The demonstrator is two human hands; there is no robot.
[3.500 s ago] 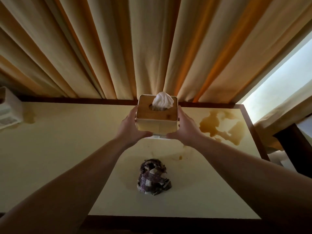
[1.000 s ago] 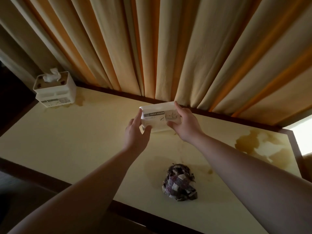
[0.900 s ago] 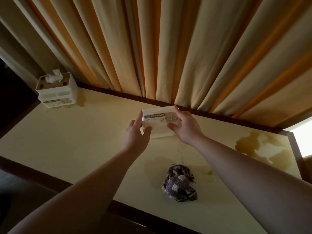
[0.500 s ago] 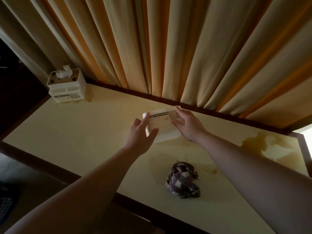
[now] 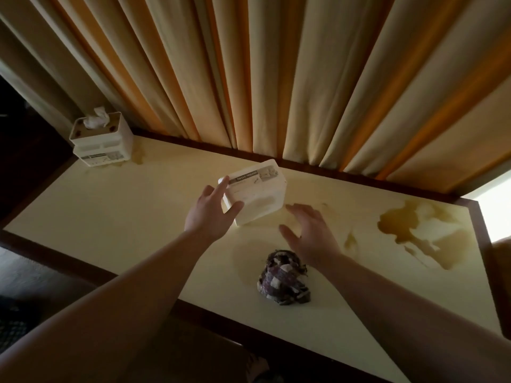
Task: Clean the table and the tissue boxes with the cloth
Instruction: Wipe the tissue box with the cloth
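With the left hand (image 5: 211, 214) gripping the tipped tissue box (image 5: 255, 193) and the right hand (image 5: 309, 233) spread, holding nothing — best fetch the cloth (image 5: 283, 277) and wipe the upturned base.

Two tissue boxes are on or over the desk (image 5: 116, 217): one white tissue box with a tissue sticking out (image 5: 101, 143) at the far left corner, and one tipped tissue box (image 5: 257, 194) near the middle of the far edge. There is one crumpled checked cloth (image 5: 283, 280) toward the near edge. Two hands show, the left hand (image 5: 211, 214) and the right hand (image 5: 309, 233). One large brown spill (image 5: 420, 233) lies by the right edge, with one small stain (image 5: 138, 156) beside the corner box.
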